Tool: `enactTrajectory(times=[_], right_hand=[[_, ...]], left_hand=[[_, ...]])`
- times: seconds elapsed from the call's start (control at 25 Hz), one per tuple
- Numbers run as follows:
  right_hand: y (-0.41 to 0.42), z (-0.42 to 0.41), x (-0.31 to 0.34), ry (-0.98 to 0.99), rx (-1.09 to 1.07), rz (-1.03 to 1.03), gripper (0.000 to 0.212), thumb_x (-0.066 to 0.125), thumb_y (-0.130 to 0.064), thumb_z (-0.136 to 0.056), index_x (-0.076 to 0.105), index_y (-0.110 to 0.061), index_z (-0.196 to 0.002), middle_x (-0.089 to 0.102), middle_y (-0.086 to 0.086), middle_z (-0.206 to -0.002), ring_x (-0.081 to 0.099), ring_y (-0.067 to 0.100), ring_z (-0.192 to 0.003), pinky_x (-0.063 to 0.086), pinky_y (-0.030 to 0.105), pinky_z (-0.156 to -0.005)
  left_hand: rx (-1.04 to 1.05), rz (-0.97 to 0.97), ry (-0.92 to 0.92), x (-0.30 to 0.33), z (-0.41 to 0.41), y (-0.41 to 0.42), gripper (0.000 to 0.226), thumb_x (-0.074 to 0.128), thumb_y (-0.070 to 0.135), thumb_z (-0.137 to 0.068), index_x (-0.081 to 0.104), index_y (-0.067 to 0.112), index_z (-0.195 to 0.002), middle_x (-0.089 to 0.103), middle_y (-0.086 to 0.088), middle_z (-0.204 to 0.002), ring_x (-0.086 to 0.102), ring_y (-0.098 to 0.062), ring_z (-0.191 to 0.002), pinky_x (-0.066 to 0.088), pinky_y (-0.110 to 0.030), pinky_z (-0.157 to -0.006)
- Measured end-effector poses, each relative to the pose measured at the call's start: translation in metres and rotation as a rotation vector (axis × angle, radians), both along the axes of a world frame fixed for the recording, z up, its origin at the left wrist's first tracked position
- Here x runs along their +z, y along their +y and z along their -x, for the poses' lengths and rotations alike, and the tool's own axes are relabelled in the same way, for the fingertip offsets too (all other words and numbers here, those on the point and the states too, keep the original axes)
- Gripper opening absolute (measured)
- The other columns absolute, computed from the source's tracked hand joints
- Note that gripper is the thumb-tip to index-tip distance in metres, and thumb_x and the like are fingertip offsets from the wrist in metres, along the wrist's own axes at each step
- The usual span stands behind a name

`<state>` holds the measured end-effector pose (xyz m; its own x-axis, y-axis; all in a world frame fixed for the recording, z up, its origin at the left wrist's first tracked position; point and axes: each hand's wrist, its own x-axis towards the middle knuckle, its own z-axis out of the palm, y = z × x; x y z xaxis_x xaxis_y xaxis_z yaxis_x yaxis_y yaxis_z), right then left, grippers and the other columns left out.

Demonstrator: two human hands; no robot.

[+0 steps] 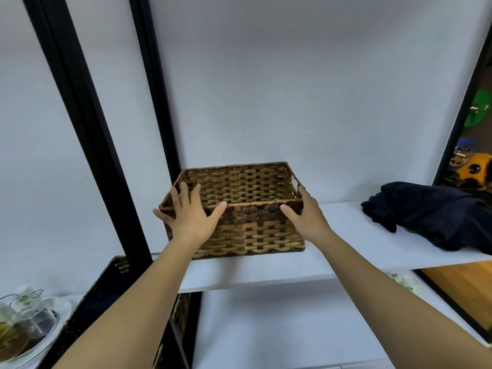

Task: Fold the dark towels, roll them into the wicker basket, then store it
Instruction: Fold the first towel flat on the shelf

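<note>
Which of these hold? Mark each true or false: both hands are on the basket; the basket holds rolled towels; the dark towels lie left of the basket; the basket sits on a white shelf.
1. Both hands are on the basket: true. The left hand and right hand touch the wicker basket at its two sides.
2. It holds rolled towels: false. What shows of its inside is bare.
3. Towels lie left: false. The dark towels lie to its right.
4. On a white shelf: true.
</note>
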<state>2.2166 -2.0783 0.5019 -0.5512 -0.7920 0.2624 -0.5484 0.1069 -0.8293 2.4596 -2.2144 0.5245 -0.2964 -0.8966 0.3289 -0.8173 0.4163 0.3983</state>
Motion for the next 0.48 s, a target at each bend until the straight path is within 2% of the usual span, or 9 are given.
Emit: enactTrajectory(times=[0.12,0.2,0.32,0.48], right_hand=[[0.014,0.0,0.002,0.085,0.065,-0.061,0.089,0.058,-0.058,-0.094,0.002,-0.037,-0.159,-0.001,-0.004,-0.169,0.006,0.019,-0.155,0.021,0.045,-0.121],[0.031,0.012,0.002,0.15,0.027,-0.095,0.088,0.053,-0.061,-0.095,-0.002,-0.039,-0.159,-0.01,-0.006,-0.168,0.005,0.02,-0.155,0.021,0.046,-0.122],[0.065,0.043,-0.002,0.197,-0.046,-0.156,0.082,0.05,-0.061,-0.096,0.001,-0.039,-0.159,-0.011,-0.008,-0.168,0.007,0.021,-0.155,0.022,0.045,-0.122],[0.112,0.098,-0.007,0.21,-0.156,-0.134,0.073,0.053,-0.053,-0.098,0.018,-0.033,-0.159,0.001,-0.005,-0.169,0.01,0.015,-0.155,0.02,0.038,-0.121]], left_hand=[[-0.161,0.207,-0.114,-0.001,0.016,0.025,0.092,0.027,0.085,-0.087,0.007,0.033,-0.16,-0.017,0.001,-0.169,-0.03,-0.022,-0.151,-0.024,-0.07,-0.106],[-0.31,0.35,-0.183,-0.003,0.041,0.043,0.089,0.028,0.082,-0.089,0.007,0.033,-0.16,-0.017,0.0,-0.169,-0.033,-0.023,-0.15,-0.023,-0.07,-0.109],[-0.486,0.443,-0.201,-0.013,0.091,0.078,0.086,0.032,0.078,-0.09,0.011,0.032,-0.16,-0.014,-0.001,-0.17,-0.03,-0.023,-0.151,-0.021,-0.069,-0.111],[-0.674,0.431,-0.128,-0.022,0.172,0.114,0.081,0.034,0.074,-0.094,0.012,0.033,-0.16,-0.013,0.002,-0.17,-0.029,-0.02,-0.151,-0.024,-0.063,-0.113]])
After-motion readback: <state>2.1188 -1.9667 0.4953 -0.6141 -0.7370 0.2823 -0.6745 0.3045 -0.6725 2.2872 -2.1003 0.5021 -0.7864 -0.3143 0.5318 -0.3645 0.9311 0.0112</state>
